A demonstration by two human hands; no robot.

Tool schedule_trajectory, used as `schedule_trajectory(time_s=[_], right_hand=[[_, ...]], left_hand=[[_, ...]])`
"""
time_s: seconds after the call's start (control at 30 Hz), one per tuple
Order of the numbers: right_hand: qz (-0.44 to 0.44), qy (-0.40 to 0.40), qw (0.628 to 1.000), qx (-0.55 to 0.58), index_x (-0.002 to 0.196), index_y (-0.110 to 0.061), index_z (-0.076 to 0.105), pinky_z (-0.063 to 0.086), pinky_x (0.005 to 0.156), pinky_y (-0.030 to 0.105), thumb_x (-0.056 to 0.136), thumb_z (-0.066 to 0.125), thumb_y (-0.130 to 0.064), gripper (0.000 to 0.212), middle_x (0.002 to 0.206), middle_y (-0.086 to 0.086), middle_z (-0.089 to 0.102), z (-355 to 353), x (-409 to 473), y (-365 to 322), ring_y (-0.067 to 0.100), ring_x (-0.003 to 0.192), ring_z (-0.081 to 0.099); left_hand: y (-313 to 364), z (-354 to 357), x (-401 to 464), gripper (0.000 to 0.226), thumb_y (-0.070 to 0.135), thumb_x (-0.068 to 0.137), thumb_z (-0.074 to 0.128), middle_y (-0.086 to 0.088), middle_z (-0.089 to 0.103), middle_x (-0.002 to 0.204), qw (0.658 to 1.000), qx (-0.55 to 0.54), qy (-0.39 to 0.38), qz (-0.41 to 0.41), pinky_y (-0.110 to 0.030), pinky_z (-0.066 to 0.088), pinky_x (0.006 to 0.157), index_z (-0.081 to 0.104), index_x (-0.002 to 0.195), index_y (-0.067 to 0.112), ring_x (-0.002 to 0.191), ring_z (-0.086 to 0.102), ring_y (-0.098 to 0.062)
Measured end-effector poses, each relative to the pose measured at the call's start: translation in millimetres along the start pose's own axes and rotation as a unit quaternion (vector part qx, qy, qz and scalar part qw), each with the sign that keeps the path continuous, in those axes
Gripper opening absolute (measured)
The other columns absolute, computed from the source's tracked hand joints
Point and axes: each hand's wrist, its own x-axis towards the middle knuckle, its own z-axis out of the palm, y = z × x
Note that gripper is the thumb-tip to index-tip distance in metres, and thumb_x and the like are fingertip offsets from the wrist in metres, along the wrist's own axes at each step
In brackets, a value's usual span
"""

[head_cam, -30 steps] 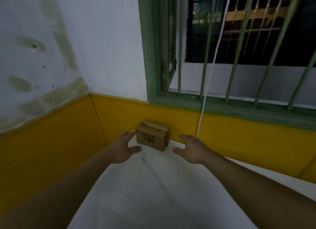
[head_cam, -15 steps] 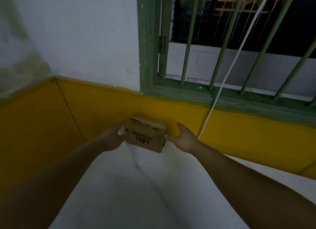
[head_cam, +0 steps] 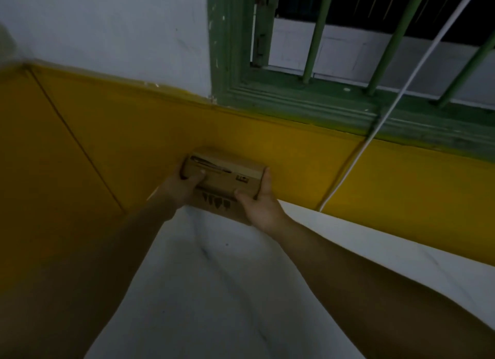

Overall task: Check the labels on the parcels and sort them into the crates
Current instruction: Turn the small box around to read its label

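Note:
A small brown cardboard parcel [head_cam: 223, 179] with dark printed marks on its top and front is held at the far corner of a white-covered surface [head_cam: 241, 291], close to the yellow wall. My left hand [head_cam: 182, 188] grips its left end, thumb on the top face. My right hand [head_cam: 261, 206] grips its right end, thumb on the front edge and fingers wrapped round the far side. The parcel is tilted so that its top faces me. No crate is in view.
A yellow lower wall [head_cam: 107, 133] runs along the left and back. Above it are a white wall and a green barred window [head_cam: 334, 90]. A white cord [head_cam: 375, 133] hangs from the window down to the surface at the right.
Both hands went from open beside the parcel to gripping its ends. The parcel has been lifted and tilted toward me, and the view has dropped lower.

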Motion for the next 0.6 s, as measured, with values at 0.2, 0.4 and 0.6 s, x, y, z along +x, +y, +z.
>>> schedule_trajectory(time_s=[0.2, 0.4, 0.6], right_hand=[[-0.032, 0.0, 0.999, 0.027, 0.148, -0.033, -0.024, 0.032, 0.106, 0.022, 0.097, 0.055, -0.036, 0.094, 0.157, -0.005, 0.025, -12.2, -30.9, -10.4, 0.014, 0.137, 0.035], [-0.079, 0.048, 0.994, 0.054, 0.148, -0.035, -0.023, 0.035, 0.104, 0.024, 0.095, 0.058, -0.025, 0.097, 0.151, -0.007, 0.035, -44.1, -79.2, -53.0, 0.012, 0.133, 0.041], [-0.12, 0.097, 0.986, 0.057, 0.15, -0.033, -0.02, 0.034, 0.102, 0.019, 0.095, 0.057, -0.02, 0.096, 0.142, -0.011, 0.045, -87.2, -147.9, -93.7, 0.004, 0.125, 0.045]], left_hand=[[14.5, 4.1, -37.9, 0.07, 0.034, 0.094, 0.059, -0.003, 0.04, 0.149, 0.997, -0.011, 0.033, 0.064, -0.036, 0.047, 0.091, 0.021, 0.152, 0.027, 0.128, 0.047, -0.029], [65.1, -3.8, -86.4, 0.068, 0.025, 0.094, 0.059, 0.002, 0.042, 0.145, 0.987, -0.045, 0.041, 0.149, -0.037, 0.045, 0.1, 0.023, 0.152, 0.025, 0.126, 0.046, -0.021], [119.8, -2.7, -145.0, 0.046, 0.016, 0.093, 0.059, 0.015, 0.055, 0.121, 0.966, -0.067, 0.03, 0.248, -0.005, 0.043, 0.074, 0.04, 0.133, 0.03, 0.106, 0.054, -0.002]])
